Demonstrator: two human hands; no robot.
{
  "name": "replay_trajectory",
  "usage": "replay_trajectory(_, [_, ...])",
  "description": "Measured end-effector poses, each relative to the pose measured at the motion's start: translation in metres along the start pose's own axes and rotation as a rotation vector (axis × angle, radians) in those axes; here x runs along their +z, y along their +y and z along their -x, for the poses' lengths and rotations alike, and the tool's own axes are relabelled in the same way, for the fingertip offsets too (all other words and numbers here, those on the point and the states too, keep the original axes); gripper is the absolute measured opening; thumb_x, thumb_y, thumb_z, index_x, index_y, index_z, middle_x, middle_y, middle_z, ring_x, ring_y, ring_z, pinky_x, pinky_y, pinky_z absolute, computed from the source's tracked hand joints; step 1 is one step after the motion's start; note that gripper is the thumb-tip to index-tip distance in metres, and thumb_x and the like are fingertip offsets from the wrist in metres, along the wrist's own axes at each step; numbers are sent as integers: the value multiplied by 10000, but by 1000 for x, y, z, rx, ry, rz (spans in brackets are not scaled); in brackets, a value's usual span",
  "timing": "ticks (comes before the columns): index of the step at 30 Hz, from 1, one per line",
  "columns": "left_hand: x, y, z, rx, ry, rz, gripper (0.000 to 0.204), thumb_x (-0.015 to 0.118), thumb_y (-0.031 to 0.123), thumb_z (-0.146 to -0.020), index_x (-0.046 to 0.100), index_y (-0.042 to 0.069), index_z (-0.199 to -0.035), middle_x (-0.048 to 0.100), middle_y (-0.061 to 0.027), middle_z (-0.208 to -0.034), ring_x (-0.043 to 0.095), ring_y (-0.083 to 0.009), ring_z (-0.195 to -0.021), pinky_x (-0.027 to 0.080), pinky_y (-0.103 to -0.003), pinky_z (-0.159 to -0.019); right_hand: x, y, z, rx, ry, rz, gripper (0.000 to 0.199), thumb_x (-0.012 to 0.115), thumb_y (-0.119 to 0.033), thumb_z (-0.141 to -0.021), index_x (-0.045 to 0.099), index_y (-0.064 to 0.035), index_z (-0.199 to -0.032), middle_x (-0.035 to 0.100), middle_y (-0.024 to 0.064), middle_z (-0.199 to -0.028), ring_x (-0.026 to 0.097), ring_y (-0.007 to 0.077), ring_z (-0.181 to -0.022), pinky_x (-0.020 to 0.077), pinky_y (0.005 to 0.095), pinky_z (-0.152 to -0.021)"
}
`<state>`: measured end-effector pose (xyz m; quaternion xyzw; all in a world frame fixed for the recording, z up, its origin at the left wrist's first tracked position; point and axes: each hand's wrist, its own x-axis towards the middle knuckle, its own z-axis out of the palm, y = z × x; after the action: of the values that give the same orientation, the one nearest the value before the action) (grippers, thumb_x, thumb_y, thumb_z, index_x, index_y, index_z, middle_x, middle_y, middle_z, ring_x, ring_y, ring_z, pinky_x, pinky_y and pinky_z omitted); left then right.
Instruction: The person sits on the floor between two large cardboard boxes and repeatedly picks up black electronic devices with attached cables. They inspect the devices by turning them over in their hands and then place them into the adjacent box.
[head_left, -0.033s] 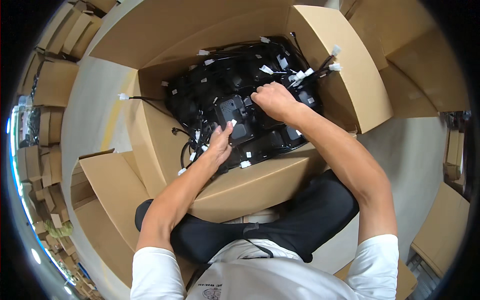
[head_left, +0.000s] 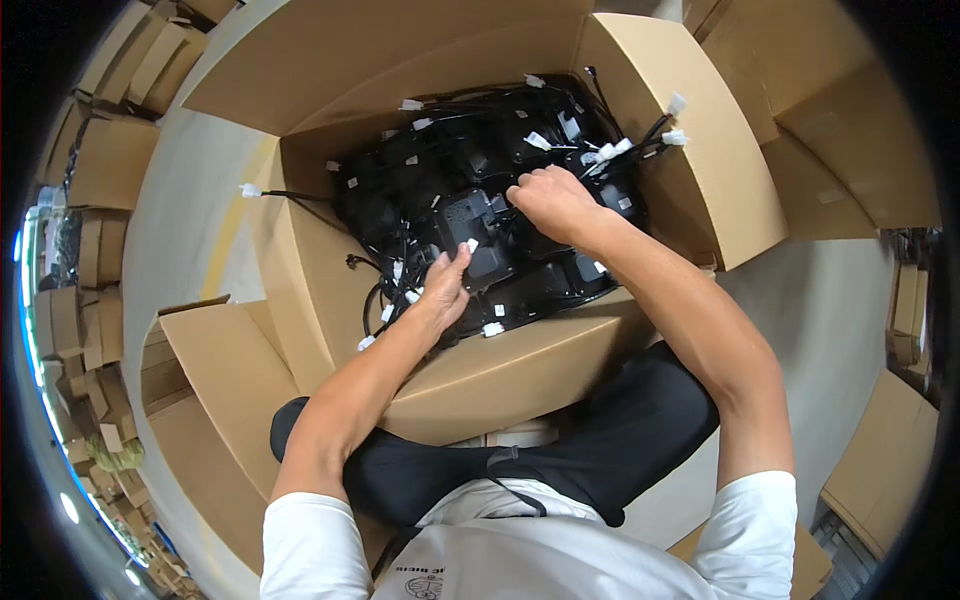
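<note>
A flat black plastic unit point(head_left: 467, 217) with a raised rectangular panel lies tilted among similar black parts in a cardboard box point(head_left: 520, 372). My left hand point(head_left: 444, 290) is closed on its near left edge, thumb on top beside a small white tag point(head_left: 473, 245). Just right of the unit's far end, my right hand point(head_left: 558, 204) is closed with the fingers curled under. Whatever it holds, if anything, is hidden beneath the knuckles. Black cables with white connectors point(head_left: 610, 152) stick up beyond my right hand. More white connectors point(head_left: 388, 313) sit left of my left hand.
The box's right flap point(head_left: 690, 130) stands folded outward. One cable end point(head_left: 251, 190) hangs over the left wall. Another open carton point(head_left: 225, 365) stands at the left, and a large carton point(head_left: 830, 130) at the far right. Stacked cartons point(head_left: 105, 165) line the left side.
</note>
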<state>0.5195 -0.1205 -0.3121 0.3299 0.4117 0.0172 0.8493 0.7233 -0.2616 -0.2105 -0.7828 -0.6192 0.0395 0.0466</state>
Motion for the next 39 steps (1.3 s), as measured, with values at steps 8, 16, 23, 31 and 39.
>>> replay_trajectory(8, [10,-5,-13,11,95,-777,630,410,559,-1069,619,-13,-1231,682,-173,-1158,664,-291,-1005,554,-496,-847,13,-50,-11,-292,-31,-67,446,808,-243,-761,682,-48,-1141,618,138,-1281,509,346,-1307,426,455,-1089])
replay_trajectory(16, [28,80,58,497,51,-1292,401,652,315,-872,749,-31,-1049,707,-282,-1111,674,-431,-1095,539,-495,-958,21,-80,-26,-372,-256,96,681,834,-365,-748,648,-69,-1333,584,145,-1431,382,336,-1463,223,573,-1243])
replay_trajectory(23, [-118,231,335,1054,155,-949,430,679,324,-959,694,-21,-1215,748,-180,-1101,710,-239,-1033,551,-359,-926,-17,-85,-23,-219,-152,72,637,781,-278,-820,598,0,-1364,524,196,-1490,389,371,-1459,224,530,-1248])
replay_trajectory(31, [-542,103,465,376,1386,-770,289,767,248,-813,711,-32,-859,686,-185,-753,660,-325,-729,515,-452,-722,-21,-50,-9,-3,-229,-55,569,796,-212,-812,627,49,-1289,571,271,-1406,501,430,-1345,387,480,-1147])
replay_trajectory(39, [-529,46,386,194,1547,-1143,953,834,284,-817,288,-2,-1544,386,-261,-1518,421,-424,-1401,391,-522,-1121,-14,-46,1,8,-270,-58,524,803,-143,-776,644,100,-1213,657,288,-1226,631,443,-1153,511,447,-1008])
